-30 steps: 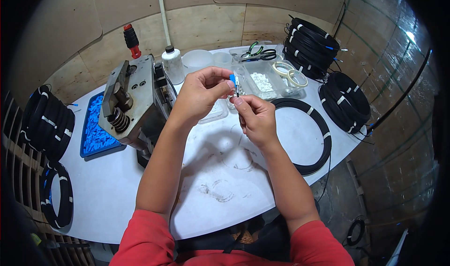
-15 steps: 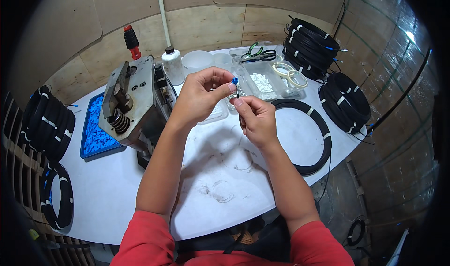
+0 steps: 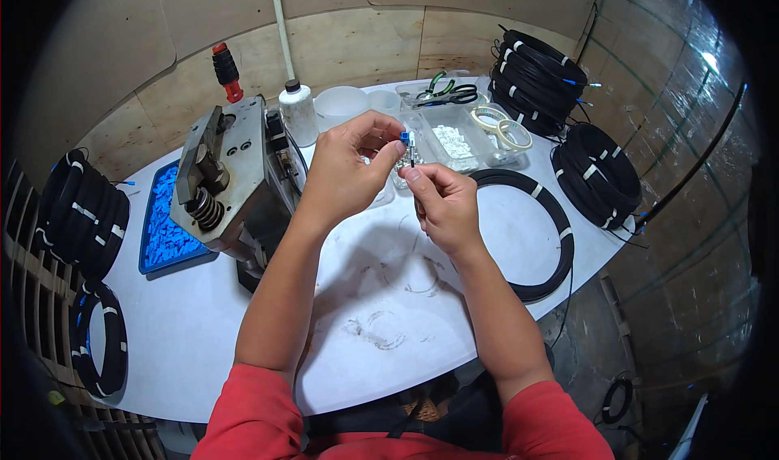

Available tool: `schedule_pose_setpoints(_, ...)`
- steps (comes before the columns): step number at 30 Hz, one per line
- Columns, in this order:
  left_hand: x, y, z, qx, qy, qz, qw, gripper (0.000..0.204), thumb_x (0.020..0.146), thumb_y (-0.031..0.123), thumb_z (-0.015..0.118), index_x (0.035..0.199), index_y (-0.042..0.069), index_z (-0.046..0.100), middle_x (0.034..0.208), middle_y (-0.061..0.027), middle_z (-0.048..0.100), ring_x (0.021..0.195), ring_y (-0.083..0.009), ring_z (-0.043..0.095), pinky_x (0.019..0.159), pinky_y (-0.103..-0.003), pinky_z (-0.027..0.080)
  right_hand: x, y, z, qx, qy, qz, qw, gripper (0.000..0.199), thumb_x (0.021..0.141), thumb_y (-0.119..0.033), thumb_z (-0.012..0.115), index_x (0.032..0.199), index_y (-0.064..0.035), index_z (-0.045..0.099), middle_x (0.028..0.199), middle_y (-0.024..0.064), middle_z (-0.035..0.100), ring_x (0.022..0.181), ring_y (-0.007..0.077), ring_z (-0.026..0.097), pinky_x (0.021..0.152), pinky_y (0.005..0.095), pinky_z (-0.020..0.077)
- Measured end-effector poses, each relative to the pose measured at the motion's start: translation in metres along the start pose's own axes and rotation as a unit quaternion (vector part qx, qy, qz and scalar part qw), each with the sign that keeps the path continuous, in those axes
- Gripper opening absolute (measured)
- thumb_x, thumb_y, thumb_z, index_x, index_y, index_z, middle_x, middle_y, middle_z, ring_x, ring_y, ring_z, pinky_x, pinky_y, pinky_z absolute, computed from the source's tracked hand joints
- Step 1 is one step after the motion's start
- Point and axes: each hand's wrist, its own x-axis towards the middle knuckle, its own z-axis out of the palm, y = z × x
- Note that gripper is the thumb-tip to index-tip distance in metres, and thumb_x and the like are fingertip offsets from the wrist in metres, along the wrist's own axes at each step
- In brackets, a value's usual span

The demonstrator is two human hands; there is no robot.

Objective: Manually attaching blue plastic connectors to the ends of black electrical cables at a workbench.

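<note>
Between the thumb and fingers of my left hand (image 3: 355, 164) is a small blue connector (image 3: 405, 136). My right hand (image 3: 444, 204), just below and to the right, pinches the end of a thin black cable (image 3: 412, 165) that points up toward the connector. Whether the cable end sits inside the connector is too small to tell. A coil of black cable (image 3: 560, 233), bound with white tape, lies on the table right of my right hand. Clear trays with small white parts (image 3: 453, 142) stand behind my hands.
A metal press (image 3: 235, 176) with a red-handled screwdriver (image 3: 227, 72) stands left of my left arm. Beyond it lies a blue tray of blue pieces (image 3: 166, 233). A white bottle (image 3: 299, 113), scissors (image 3: 450, 96), tape rolls (image 3: 514, 135) and stacked cable coils (image 3: 535, 79) line the back.
My left hand has shifted very slightly, and its fingers have turned a little around the blue connector. My right hand stays nearly in place.
</note>
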Motion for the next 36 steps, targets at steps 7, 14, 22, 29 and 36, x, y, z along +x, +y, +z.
schedule_pose_setpoints(7,-0.0006,-0.0011,0.0007,0.008,0.017,0.032,0.999,0.014,0.082,0.003,0.066,0.096,-0.001,0.065,0.084,-0.0058,0.068,0.079,-0.0104,0.065,0.075,-0.025,0.052,0.0006,0.0006,0.0002,-0.006,0.0,-0.006,1.0,0.017,0.092,-0.016,0.064,0.09,-0.0005,0.068,0.06,-0.0083,0.049,0.05,-0.0005,0.036,0.044,0.0187,0.0273)
schedule_pose_setpoints(14,-0.0011,-0.0005,0.0022,0.012,0.019,0.028,0.999,0.014,0.081,0.004,0.067,0.095,-0.001,0.065,0.084,-0.0053,0.068,0.078,-0.0098,0.065,0.074,-0.025,0.052,-0.0001,-0.0001,-0.0002,-0.01,0.004,-0.004,1.0,0.017,0.092,-0.017,0.064,0.089,-0.0008,0.068,0.06,-0.0087,0.048,0.051,-0.0006,0.036,0.044,0.0187,0.0271)
schedule_pose_setpoints(22,-0.001,-0.0009,0.0026,0.027,0.028,0.041,0.998,0.014,0.08,0.003,0.067,0.093,-0.001,0.066,0.083,-0.0056,0.069,0.076,-0.0097,0.065,0.072,-0.024,0.051,0.0006,0.0012,-0.0003,-0.004,0.001,-0.004,1.0,0.017,0.092,-0.017,0.064,0.089,-0.0008,0.068,0.059,-0.009,0.047,0.051,-0.0006,0.035,0.045,0.0192,0.0264)
schedule_pose_setpoints(29,-0.0003,-0.002,0.004,0.029,0.029,0.042,0.998,0.014,0.08,0.004,0.068,0.093,0.0,0.066,0.082,-0.0054,0.068,0.076,-0.0093,0.065,0.07,-0.024,0.051,0.0007,0.0021,-0.0008,-0.007,0.004,-0.01,1.0,0.017,0.092,-0.017,0.064,0.088,-0.001,0.068,0.059,-0.0091,0.047,0.051,-0.0007,0.035,0.045,0.0194,0.026)
schedule_pose_setpoints(36,-0.0007,-0.0006,0.0043,0.033,0.033,0.035,0.998,0.012,0.08,0.004,0.068,0.091,0.0,0.065,0.081,-0.0051,0.068,0.075,-0.0088,0.064,0.069,-0.024,0.051,0.0009,0.0024,-0.0007,-0.004,0.004,-0.012,1.0,0.016,0.092,-0.016,0.064,0.089,-0.001,0.068,0.06,-0.009,0.048,0.052,-0.0005,0.035,0.046,0.0194,0.0265)
